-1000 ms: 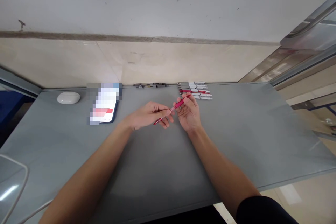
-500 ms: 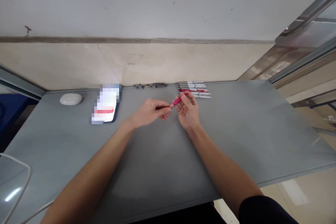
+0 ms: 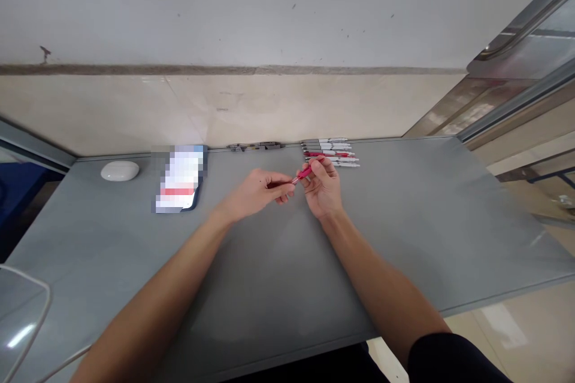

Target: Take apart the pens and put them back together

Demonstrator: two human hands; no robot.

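Note:
A red pen point(image 3: 305, 172) is held between my two hands above the table, slanting up to the right. My left hand point(image 3: 265, 188) pinches its lower-left end, where a clear, thinner part shows; the fingers hide the tip. The fingers of my right hand point(image 3: 324, 188) close around the red barrel at the upper right. Just behind my right hand lies a row of several pens point(image 3: 332, 146), mostly white and grey with a red one among them. Some dark pens point(image 3: 256, 146) lie to the left of that row, along the wall.
On the left of the grey table point(image 3: 278, 287) lie a phone point(image 3: 182, 179) with a lit, blurred screen and a white rounded case point(image 3: 120, 171). A white cable point(image 3: 42, 305) curves over the near left corner. The wall point(image 3: 287, 105) borders the back edge.
Both hands stay almost in place, still gripping the red pen. The view has shifted very slightly; the things on the table have not moved.

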